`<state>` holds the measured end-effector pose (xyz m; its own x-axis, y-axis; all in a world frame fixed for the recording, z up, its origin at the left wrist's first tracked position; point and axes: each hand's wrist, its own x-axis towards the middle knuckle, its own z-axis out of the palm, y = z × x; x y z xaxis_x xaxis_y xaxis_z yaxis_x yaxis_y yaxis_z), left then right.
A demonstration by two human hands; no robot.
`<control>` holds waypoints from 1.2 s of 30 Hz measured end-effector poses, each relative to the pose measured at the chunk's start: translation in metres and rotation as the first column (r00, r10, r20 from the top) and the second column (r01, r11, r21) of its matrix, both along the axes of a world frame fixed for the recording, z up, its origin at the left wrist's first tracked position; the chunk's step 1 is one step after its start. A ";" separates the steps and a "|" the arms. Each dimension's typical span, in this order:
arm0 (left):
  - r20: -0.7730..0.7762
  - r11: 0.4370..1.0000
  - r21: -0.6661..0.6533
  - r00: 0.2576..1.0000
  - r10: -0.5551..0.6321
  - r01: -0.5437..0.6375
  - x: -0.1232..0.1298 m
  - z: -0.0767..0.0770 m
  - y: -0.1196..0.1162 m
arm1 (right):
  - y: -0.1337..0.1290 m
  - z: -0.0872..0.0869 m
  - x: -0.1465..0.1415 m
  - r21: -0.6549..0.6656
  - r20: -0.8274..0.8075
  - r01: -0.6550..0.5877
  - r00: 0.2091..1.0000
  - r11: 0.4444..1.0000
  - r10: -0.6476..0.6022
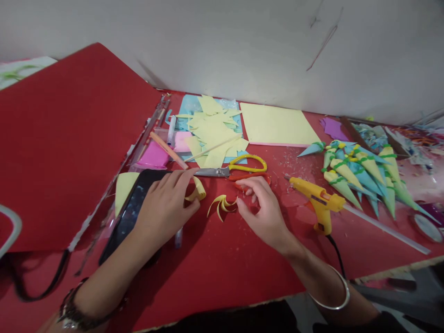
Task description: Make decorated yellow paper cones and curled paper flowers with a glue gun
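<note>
My left hand [166, 201] is over the edge of a dark smartphone [126, 215], with a curled strip of pale yellow paper [199, 189] between thumb and index finger. To the right, my right hand [262, 210] hovers above the red table, thumb and fingers apart and nothing seen in them. Just left of its fingertips lies a small yellow paper piece [222, 206] cut into curling points. Behind both hands are scissors [222, 172] with one yellow and one red handle; the right fingers partly cover the red handle.
A yellow glue gun [319, 199] lies at right, its black cord running to the front edge. Beyond it sits a pile of paper cones [367, 171]. Yellow paper scraps [215, 129] and a yellow sheet [277, 124] lie at the back. A large red board [69, 148] leans at left.
</note>
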<state>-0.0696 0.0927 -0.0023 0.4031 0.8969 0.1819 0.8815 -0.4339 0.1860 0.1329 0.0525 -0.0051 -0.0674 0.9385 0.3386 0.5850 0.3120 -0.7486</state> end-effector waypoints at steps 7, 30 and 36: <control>-0.073 0.999 0.001 0.996 -0.052 0.052 -0.001 -0.002 0.000 | 0.000 0.000 0.000 -0.016 0.019 -0.025 1.000 1.000 0.025; 0.154 0.974 -0.161 0.979 -0.133 0.157 0.013 0.001 -0.001 | 0.002 -0.008 -0.004 -0.108 -0.041 -0.233 0.972 0.967 0.230; 0.122 0.978 -0.147 0.984 -0.133 0.151 0.013 -0.001 -0.002 | 0.003 -0.005 -0.006 -0.129 -0.132 -0.261 0.961 0.957 0.244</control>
